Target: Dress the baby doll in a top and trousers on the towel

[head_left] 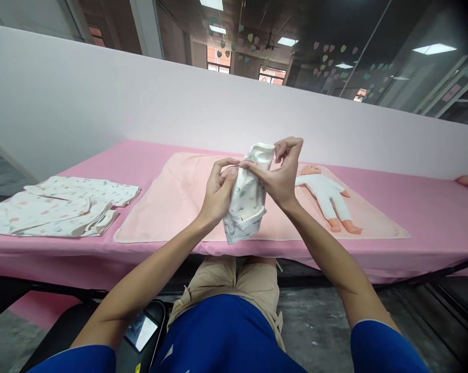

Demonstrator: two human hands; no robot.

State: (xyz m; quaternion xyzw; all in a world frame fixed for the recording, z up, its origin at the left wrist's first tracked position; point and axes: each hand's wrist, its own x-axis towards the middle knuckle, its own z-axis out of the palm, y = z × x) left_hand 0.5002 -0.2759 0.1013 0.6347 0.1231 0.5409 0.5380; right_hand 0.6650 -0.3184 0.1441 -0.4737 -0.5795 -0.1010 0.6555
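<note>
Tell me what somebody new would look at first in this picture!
Probably the small patterned white cloth, held up in the middle by the left hand and right hand. Next might come the doll in white, lying on the peach mat to the right of the hands. The bright pink table cover stands out underneath too.

- Looks like a training room or classroom for baby care
- Soft-bodied baby doll in white (324,191) on a long pink-covered table (416,204)
- Pastel heart stickers (326,58) on the dark glass (296,23)
- Rectangular white ceiling lights (435,49)
</note>
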